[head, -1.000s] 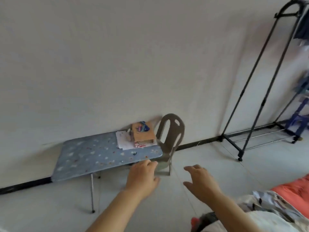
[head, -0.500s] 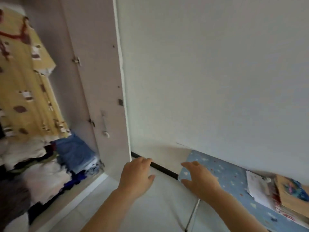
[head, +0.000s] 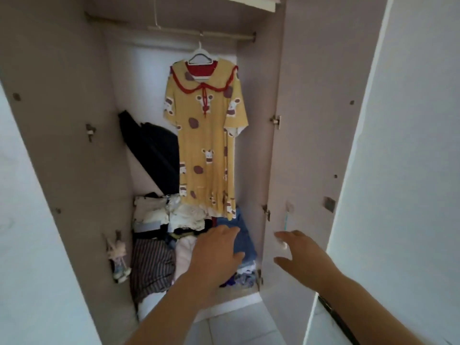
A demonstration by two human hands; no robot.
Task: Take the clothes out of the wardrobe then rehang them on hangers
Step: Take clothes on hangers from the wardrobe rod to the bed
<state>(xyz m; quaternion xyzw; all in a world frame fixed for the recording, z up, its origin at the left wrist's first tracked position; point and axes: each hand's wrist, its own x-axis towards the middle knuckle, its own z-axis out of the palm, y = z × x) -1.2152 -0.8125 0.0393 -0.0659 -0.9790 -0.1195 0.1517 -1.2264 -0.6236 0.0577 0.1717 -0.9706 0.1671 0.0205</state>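
The wardrobe (head: pixel 256 135) stands open in front of me. A yellow dress with a red collar and cartoon prints (head: pixel 206 135) hangs on a white hanger (head: pixel 201 58) from the rail (head: pixel 201 33). Below it lies a pile of folded clothes (head: pixel 171 225), with a striped garment (head: pixel 149 265) at the left and blue jeans (head: pixel 242 235) at the right. My left hand (head: pixel 215 255) reaches toward the pile with relaxed fingers, holding nothing. My right hand (head: pixel 303 257) is spread open in front of the right door, near its handle.
The right door (head: pixel 311 120) is swung open, with a white handle (head: pixel 286 225) low on it. The left door (head: pixel 59 145) is open too, and a small doll (head: pixel 118 257) hangs on it. A dark bag (head: pixel 154 150) leans at the back. A white wall is at the right.
My view has swung left from the blue table and clothes rack to the open wardrobe. Both hands stay stretched out in front, empty, now in front of the clothes pile and the right door.
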